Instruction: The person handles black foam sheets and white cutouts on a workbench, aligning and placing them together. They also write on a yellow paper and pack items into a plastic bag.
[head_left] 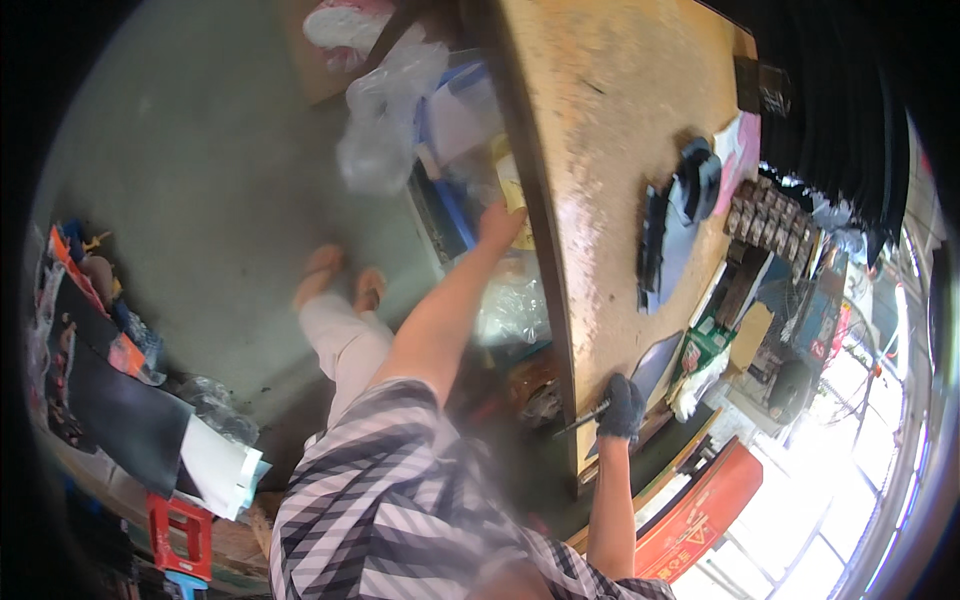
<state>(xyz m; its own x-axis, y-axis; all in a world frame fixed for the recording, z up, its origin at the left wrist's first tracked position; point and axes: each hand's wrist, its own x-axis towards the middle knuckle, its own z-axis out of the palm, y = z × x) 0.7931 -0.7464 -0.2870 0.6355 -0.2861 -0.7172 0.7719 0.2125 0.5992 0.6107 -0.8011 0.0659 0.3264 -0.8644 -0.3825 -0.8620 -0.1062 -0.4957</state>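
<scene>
Reaching low past the left edge of the long, tan wooden worktop point(590, 260), the bare left hand point(500, 228) is at a flat, yellow, paper-like thing point(510, 182). The yellow thing is in the space just left of the worktop, lower than its top. Most of it lies on the far side of the left hand, right by the fingers. Its long side seems to run from near to far, almost in line with the worktop's edge. The left hand is much nearer to it than the right one.

The right hand point(624, 408) wears a dark grey cloth glove. It is closed around a thin, dark, stick-like tool point(582, 419) at the near end of the worktop. The tool points left and a bit near, out over the edge. The two hands are well apart.

A cloudy, see-through plastic bag point(390, 125) sits far and left of the left hand. A shiny, clear plastic bundle point(515, 312) is on its near side.

Some things are hard to see. The left fingers are blurry and partly hidden, so I cannot tell if they pinch the yellow thing or only touch it. The worktop's edge may hide some of it too. The glove covers the tool's other end, so I cannot tell what kind it is.
</scene>
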